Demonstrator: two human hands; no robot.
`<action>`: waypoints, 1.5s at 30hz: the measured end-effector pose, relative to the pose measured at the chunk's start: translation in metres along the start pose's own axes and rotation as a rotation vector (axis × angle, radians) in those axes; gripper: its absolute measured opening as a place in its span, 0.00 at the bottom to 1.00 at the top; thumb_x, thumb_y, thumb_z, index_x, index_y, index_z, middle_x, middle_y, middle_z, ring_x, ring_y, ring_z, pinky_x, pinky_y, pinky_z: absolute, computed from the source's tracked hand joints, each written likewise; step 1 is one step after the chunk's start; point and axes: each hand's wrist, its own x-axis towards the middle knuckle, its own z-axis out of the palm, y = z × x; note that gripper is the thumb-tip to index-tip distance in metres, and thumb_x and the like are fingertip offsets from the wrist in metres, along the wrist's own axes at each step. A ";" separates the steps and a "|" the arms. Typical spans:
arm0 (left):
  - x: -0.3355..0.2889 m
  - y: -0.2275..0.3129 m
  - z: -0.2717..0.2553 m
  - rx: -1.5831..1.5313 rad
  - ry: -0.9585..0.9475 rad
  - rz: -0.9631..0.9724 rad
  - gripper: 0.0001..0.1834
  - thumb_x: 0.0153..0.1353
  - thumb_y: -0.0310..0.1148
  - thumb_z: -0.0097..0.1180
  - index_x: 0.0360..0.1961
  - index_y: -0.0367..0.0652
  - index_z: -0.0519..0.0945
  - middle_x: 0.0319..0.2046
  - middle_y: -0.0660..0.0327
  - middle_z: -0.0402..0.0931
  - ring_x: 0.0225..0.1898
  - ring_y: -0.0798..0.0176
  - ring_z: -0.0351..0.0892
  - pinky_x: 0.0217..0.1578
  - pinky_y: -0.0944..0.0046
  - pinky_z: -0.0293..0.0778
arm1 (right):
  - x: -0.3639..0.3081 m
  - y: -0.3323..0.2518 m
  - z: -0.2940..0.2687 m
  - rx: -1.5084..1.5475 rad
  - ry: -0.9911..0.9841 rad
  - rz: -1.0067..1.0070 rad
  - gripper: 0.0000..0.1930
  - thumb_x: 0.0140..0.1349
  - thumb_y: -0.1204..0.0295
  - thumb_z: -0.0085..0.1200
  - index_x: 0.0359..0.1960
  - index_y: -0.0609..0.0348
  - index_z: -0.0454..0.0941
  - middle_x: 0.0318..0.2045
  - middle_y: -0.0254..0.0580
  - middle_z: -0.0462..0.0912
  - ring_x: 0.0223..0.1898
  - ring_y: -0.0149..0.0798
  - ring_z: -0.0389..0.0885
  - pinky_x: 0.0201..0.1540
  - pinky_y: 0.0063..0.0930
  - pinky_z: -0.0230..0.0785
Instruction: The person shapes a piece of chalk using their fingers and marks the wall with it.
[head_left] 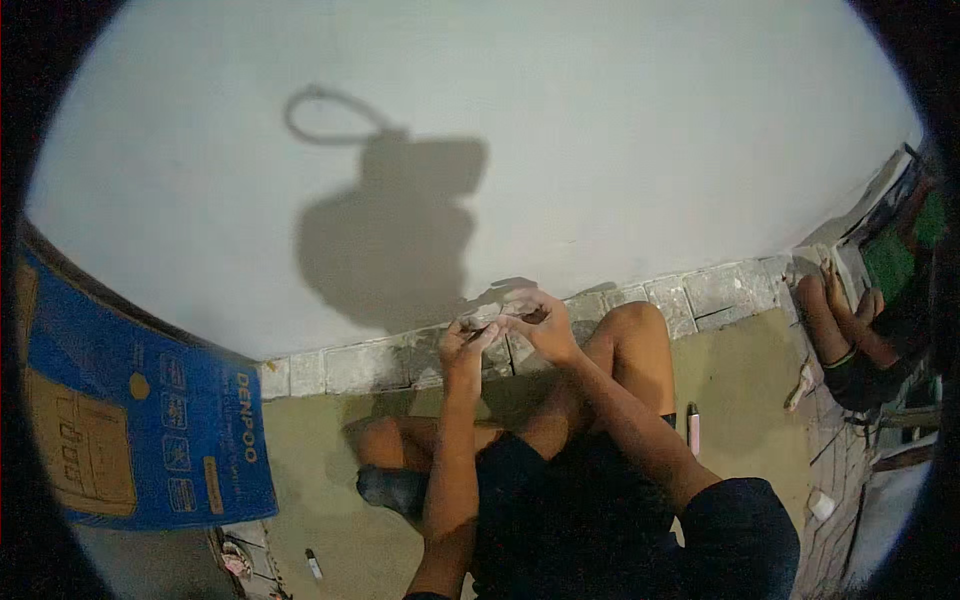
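My left hand and my right hand are close together in front of me, near the foot of the wall. Between their fingertips is a small, pale, thin thing, perhaps paper or cloth; its kind is too blurred to make out. The fingers of both hands are bent and pinched around it, the left at its near left side and the right at its right side. My forearms reach up over my bent legs, and I sit on a greenish-tan mat.
A white wall with a dark shadow rises ahead, above a strip of grey tiles. At left stands a blue cardboard box. A pink-and-black stick and a small white-and-black stick lie nearby. Another person sits far right, beyond a white cup-like thing.
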 end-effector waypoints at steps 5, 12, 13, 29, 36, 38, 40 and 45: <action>0.005 0.004 0.007 -0.072 -0.064 -0.137 0.07 0.54 0.24 0.59 0.28 0.39 0.71 0.28 0.63 0.73 0.27 0.68 0.74 0.33 0.69 0.71 | 0.002 -0.009 -0.009 -0.405 0.078 -0.043 0.18 0.52 0.64 0.65 0.42 0.59 0.79 0.36 0.39 0.81 0.35 0.30 0.77 0.37 0.24 0.72; 0.002 0.006 0.009 -0.028 -0.085 -0.164 0.07 0.54 0.27 0.60 0.30 0.39 0.73 0.29 0.63 0.74 0.31 0.67 0.74 0.33 0.69 0.69 | 0.000 -0.016 -0.028 -0.601 -0.226 -0.115 0.31 0.48 0.54 0.65 0.51 0.58 0.71 0.43 0.50 0.77 0.43 0.47 0.77 0.46 0.39 0.69; 0.004 0.006 0.009 0.493 -0.072 -0.043 0.06 0.53 0.24 0.59 0.30 0.39 0.74 0.30 0.62 0.74 0.32 0.65 0.74 0.36 0.67 0.70 | 0.001 -0.014 -0.029 -0.610 -0.194 -0.221 0.30 0.47 0.58 0.67 0.50 0.57 0.72 0.41 0.49 0.78 0.41 0.45 0.78 0.45 0.37 0.70; 0.001 0.001 0.011 0.248 -0.064 -0.070 0.14 0.53 0.27 0.59 0.41 0.32 0.79 0.39 0.57 0.78 0.41 0.63 0.75 0.46 0.65 0.68 | -0.001 -0.002 -0.029 -0.862 -0.201 -0.253 0.31 0.46 0.57 0.61 0.52 0.60 0.72 0.45 0.50 0.76 0.43 0.52 0.77 0.44 0.41 0.72; 0.002 -0.011 0.009 0.437 -0.020 0.016 0.13 0.56 0.29 0.59 0.40 0.29 0.79 0.34 0.56 0.79 0.36 0.63 0.76 0.42 0.65 0.70 | -0.001 0.001 -0.025 -0.998 -0.229 -0.280 0.29 0.46 0.60 0.61 0.49 0.63 0.73 0.44 0.49 0.77 0.42 0.50 0.78 0.44 0.40 0.71; 0.003 -0.010 0.009 0.428 -0.001 0.003 0.14 0.56 0.29 0.60 0.40 0.30 0.79 0.35 0.57 0.78 0.36 0.64 0.75 0.41 0.66 0.69 | -0.002 -0.001 -0.026 -0.923 -0.211 -0.302 0.29 0.46 0.60 0.61 0.49 0.63 0.73 0.44 0.49 0.77 0.42 0.49 0.78 0.44 0.39 0.71; 0.005 -0.007 0.010 0.236 0.016 -0.140 0.12 0.58 0.30 0.58 0.38 0.31 0.78 0.35 0.59 0.77 0.36 0.64 0.74 0.41 0.67 0.69 | -0.002 -0.004 -0.027 -0.890 -0.243 -0.260 0.29 0.45 0.59 0.62 0.49 0.63 0.73 0.44 0.49 0.77 0.43 0.49 0.78 0.44 0.39 0.71; -0.001 0.000 0.014 0.080 -0.005 -0.215 0.10 0.60 0.31 0.55 0.39 0.34 0.76 0.36 0.59 0.74 0.37 0.66 0.72 0.39 0.65 0.69 | -0.001 -0.011 -0.028 -0.628 -0.323 -0.073 0.33 0.45 0.55 0.63 0.51 0.63 0.72 0.46 0.50 0.76 0.44 0.49 0.77 0.47 0.40 0.70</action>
